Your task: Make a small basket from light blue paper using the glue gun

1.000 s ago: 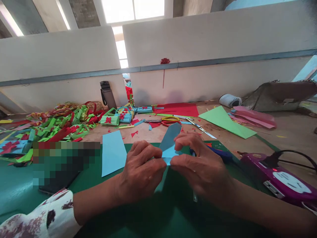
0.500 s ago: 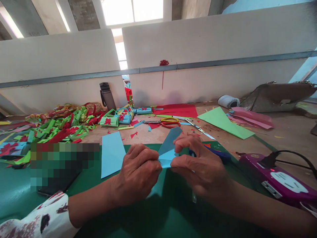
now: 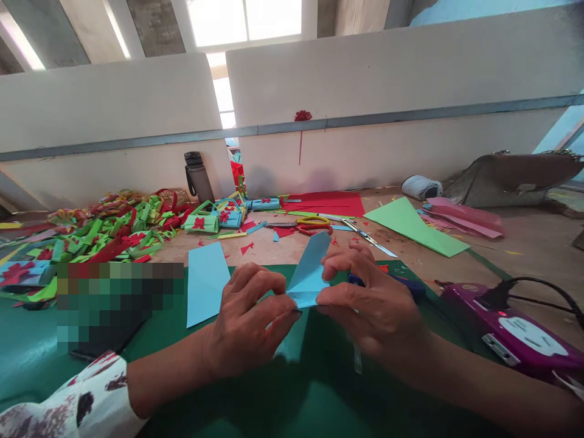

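Note:
A folded piece of light blue paper [image 3: 311,267] is held up between my two hands above the green mat [image 3: 292,389]. My left hand [image 3: 253,313] pinches its lower left corner, thumb below and fingers bent over the edge. On the other side, my right hand [image 3: 376,304] grips the lower right edge between thumb and fingers. A narrow fold runs along the paper's bottom, and a slanted flap stands up from it. To the left of my left hand lies a flat blue sheet [image 3: 206,286], partly on the mat.
Scissors [image 3: 314,226] and a utility knife [image 3: 367,236] lie beyond my hands. Green paper [image 3: 415,228] and a purple power strip [image 3: 511,328] are at the right. Finished paper bags [image 3: 201,224], a bottle [image 3: 198,176] and a heap of paper strips [image 3: 114,231] stand at the left.
My left hand's fingers have loosened and lifted from a tight fist-like grip, showing more of the paper's left corner. The paper has shifted slightly left; the right hand has barely moved.

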A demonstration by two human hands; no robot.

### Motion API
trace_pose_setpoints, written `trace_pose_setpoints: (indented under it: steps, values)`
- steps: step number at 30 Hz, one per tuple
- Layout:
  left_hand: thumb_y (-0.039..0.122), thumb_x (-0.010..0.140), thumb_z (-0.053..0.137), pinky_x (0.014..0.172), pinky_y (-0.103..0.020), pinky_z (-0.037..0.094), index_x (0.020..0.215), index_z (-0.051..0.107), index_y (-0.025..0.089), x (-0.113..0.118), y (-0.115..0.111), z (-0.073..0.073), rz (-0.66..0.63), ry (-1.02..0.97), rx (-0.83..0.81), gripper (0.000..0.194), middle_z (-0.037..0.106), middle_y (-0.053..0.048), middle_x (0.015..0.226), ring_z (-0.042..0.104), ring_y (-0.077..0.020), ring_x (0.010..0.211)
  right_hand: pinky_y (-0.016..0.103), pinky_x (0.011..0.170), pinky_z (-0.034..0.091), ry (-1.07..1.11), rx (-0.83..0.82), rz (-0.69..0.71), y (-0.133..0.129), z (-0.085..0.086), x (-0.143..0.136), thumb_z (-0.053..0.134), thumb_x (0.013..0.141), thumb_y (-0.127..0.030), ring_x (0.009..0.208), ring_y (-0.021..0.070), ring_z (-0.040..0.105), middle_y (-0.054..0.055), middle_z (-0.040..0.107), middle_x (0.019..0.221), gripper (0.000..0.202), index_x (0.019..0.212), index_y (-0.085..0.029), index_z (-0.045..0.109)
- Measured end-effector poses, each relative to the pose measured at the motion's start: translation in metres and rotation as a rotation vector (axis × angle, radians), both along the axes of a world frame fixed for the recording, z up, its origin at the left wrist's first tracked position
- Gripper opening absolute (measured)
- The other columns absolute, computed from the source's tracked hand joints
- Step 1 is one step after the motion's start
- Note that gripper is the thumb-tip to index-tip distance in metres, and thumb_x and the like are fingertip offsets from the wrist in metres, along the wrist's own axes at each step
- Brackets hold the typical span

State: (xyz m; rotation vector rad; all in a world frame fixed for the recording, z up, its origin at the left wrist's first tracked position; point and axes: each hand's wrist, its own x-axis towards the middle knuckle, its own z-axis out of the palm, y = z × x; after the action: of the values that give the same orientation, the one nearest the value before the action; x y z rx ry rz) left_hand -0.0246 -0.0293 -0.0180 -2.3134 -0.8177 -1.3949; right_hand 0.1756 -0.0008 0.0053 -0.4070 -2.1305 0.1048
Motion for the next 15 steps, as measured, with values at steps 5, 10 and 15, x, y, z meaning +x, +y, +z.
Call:
trace_pose_setpoints:
  steps: [5, 10, 15]
  values:
    - [-0.002, 0.071, 0.061, 0.064, -0.032, 0.038, 0.079, 0.057, 0.015, 0.0002, 0.0008, -0.0037, -0.017, 0.005, -0.009, 0.019, 0.056, -0.004, 0.083, 0.044, -0.0141, 0.071, 0.049, 0.089, 0.034, 0.014, 0.012, -0.007, 0.0003, -0.0008, -0.0017, 0.054, 0.082, -0.006, 0.087, 0.0192, 0.055, 0.004, 0.05, 0.088, 0.015, 0.077, -0.019, 0.06]
    - [-0.002, 0.076, 0.055, 0.065, -0.033, 0.037, 0.075, 0.056, 0.014, 0.0016, -0.0001, -0.0019, -0.02, 0.011, -0.037, 0.015, 0.055, -0.004, 0.081, 0.043, -0.0142, 0.072, 0.051, 0.096, 0.029, 0.006, 0.025, -0.042, -0.0012, -0.0006, -0.0032, 0.053, 0.082, -0.007, 0.086, 0.0187, 0.056, 0.002, 0.051, 0.084, 0.018, 0.07, -0.019, 0.061]
    - [0.0, 0.075, 0.056, 0.066, -0.033, 0.038, 0.075, 0.056, 0.015, 0.004, -0.0017, -0.0023, -0.012, 0.007, -0.047, 0.015, 0.056, -0.004, 0.083, 0.044, -0.0152, 0.074, 0.05, 0.098, 0.027, -0.043, 0.133, -0.114, -0.0043, -0.0039, -0.0062, 0.052, 0.081, -0.006, 0.093, 0.0192, 0.055, 0.004, 0.053, 0.089, 0.017, 0.071, -0.018, 0.06]
